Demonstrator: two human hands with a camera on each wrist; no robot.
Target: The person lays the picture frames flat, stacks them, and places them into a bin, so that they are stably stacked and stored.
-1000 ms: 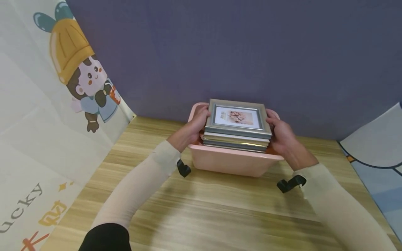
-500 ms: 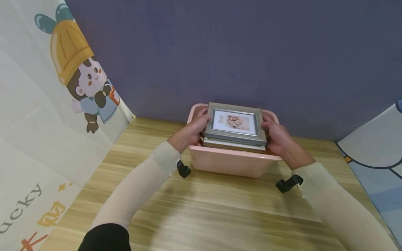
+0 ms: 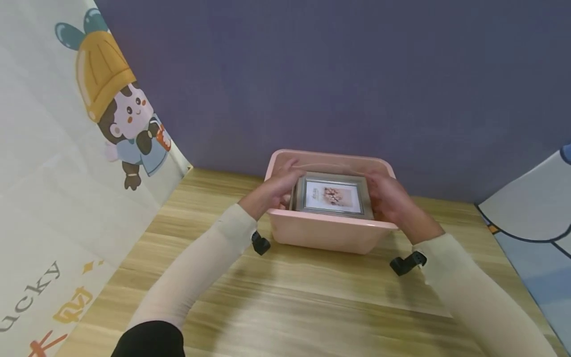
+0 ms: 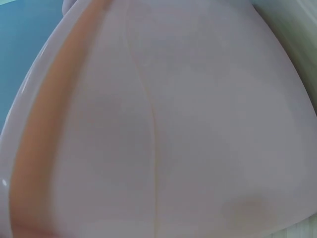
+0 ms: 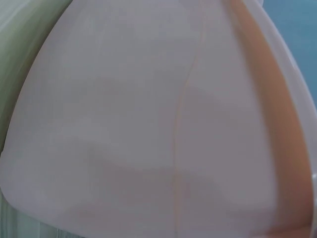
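Note:
In the head view, a stack of picture frames lies inside a pink plastic basin (image 3: pixel 330 233). The top picture frame (image 3: pixel 334 196) has a silver-grey border and a flower print, and hides most of those below. My left hand (image 3: pixel 281 184) is at the stack's left side, thumb by the top frame's far left corner and a finger raised apart. On the opposite side, my right hand (image 3: pixel 387 196) reaches over the rim, thumb close to the far right corner; it is blurred and its other fingers are hidden. Both wrist views are filled by the basin's outer wall (image 4: pixel 213 124).
The basin stands on a wood-grain table (image 3: pixel 303 302) near its back edge, close to a dark blue-grey wall (image 3: pixel 312 74). A white cloth (image 3: pixel 40 148) with a cartoon figure hangs at the left. Another printed panel (image 3: pixel 535 213) borders the table's right side.
The stack of picture frames has sunk from above the rim down into the basin. The hands stay near rim height, and the top frame now lies lower relative to the thumbs.

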